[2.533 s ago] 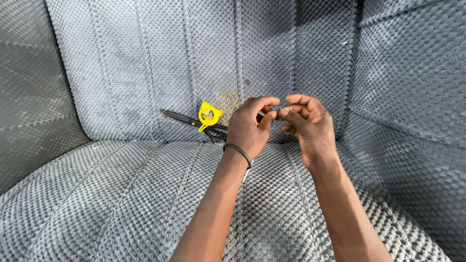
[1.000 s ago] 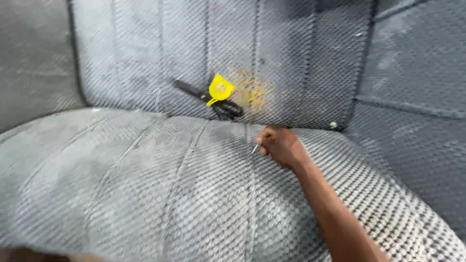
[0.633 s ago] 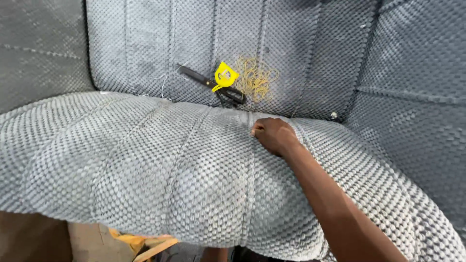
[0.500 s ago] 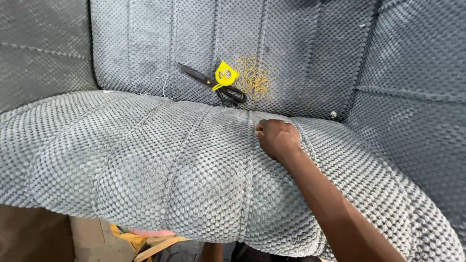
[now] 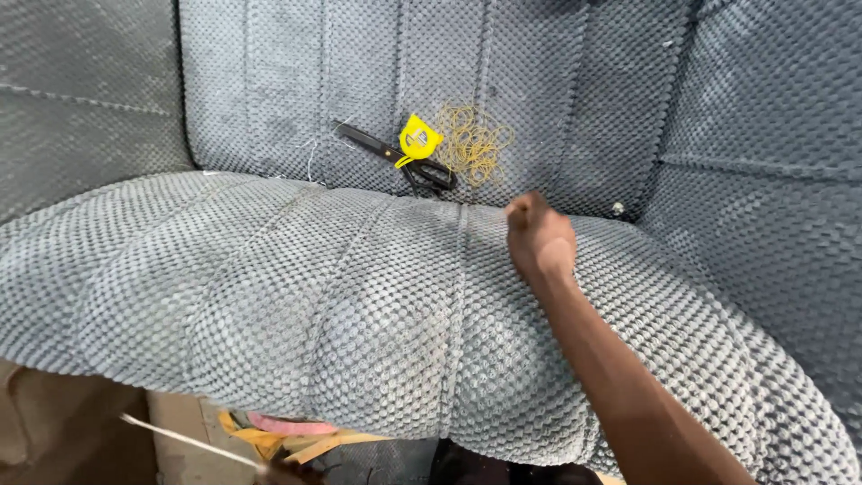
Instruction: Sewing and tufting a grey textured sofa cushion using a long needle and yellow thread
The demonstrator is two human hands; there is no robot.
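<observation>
My right hand [image 5: 539, 238] is closed into a fist, knuckles pressed on the grey quilted seat cushion [image 5: 269, 296] beside a stitched seam [image 5: 460, 296]. Nothing shows between its fingers. Under the cushion's front edge a small dark shape [image 5: 280, 472] may be my left hand; too little of it shows to tell. A thin pale strand [image 5: 193, 440] runs to it from the left. Black scissors [image 5: 429, 172] with a yellow tag [image 5: 418, 141] lie in the crease behind my fist, next to a tangle of yellowish thread [image 5: 473, 144].
The grey backrest [image 5: 296, 81] rises behind the cushion, and padded side panels close in at the left [image 5: 81, 99] and right [image 5: 772, 180]. A small pale stud [image 5: 618, 208] sits in the right crease. Yellow and pink strips [image 5: 296, 431] lie below the cushion's front edge.
My two hands were together in front of the backrest. Now only the right one is on the cushion, shifted slightly right along the seam, and the view has dropped to show the cushion's underside.
</observation>
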